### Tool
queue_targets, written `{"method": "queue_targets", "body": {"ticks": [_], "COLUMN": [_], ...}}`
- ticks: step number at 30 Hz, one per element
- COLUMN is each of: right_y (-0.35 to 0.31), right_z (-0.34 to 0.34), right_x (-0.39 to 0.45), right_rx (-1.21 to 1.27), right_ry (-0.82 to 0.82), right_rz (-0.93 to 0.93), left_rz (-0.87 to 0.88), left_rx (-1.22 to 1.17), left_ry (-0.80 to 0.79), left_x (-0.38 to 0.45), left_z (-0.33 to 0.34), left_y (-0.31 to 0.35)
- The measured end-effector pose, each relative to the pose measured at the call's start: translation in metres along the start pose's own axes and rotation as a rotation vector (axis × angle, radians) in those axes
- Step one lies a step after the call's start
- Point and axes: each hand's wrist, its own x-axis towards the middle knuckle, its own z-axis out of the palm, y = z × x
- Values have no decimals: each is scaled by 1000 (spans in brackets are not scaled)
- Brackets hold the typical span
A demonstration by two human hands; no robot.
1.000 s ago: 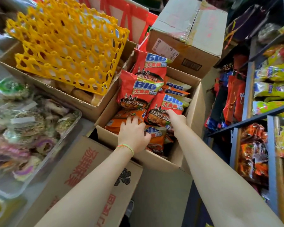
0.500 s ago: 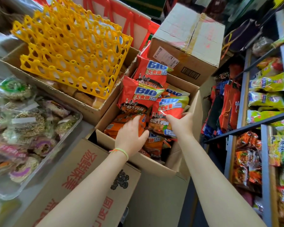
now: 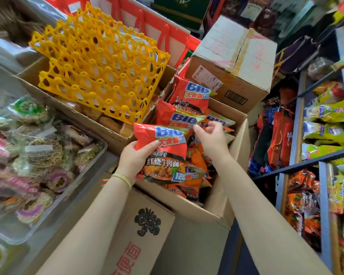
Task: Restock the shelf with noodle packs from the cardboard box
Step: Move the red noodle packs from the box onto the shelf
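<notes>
Over the open cardboard box, her left hand gripped a noodle pack by its edge; the right hand hovered with fingers loosely curled, holding nothing. The pack looked light, crinkly and slippery, its contents brittle.

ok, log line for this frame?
left hand: holds noodle pack | right hand: over box, empty | shelf: not reached

The shelf is cut off at the right edge; the tray of snacks is blurred and cut off left.
</notes>
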Motion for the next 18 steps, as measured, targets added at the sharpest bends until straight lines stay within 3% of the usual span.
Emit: {"method": "queue_targets", "body": {"ticks": [2, 4, 6, 11, 14, 18], "right_y": [-4, -9, -11, -2, 5, 5], "right_z": [5, 15, 25, 31, 28, 14], "right_x": [21, 35, 43, 43, 38, 27], "right_rx": [-193, -420, -627, -1008, -976, -663], "right_ry": [83, 34, -29, 28, 19, 64], "right_rz": [-176, -275, -268, -237, -272, -338], "left_rz": [17, 27, 19, 37, 56, 73], "left_rx": [34, 67, 79, 80, 74, 74], "left_ry": [87, 112, 108, 95, 97, 97], "left_x": [1, 3, 5, 5, 3, 4], "left_z": [-2, -1, -1, -3, -2, -3], "left_y": [-5, -6, -5, -6, -6, -9]}}
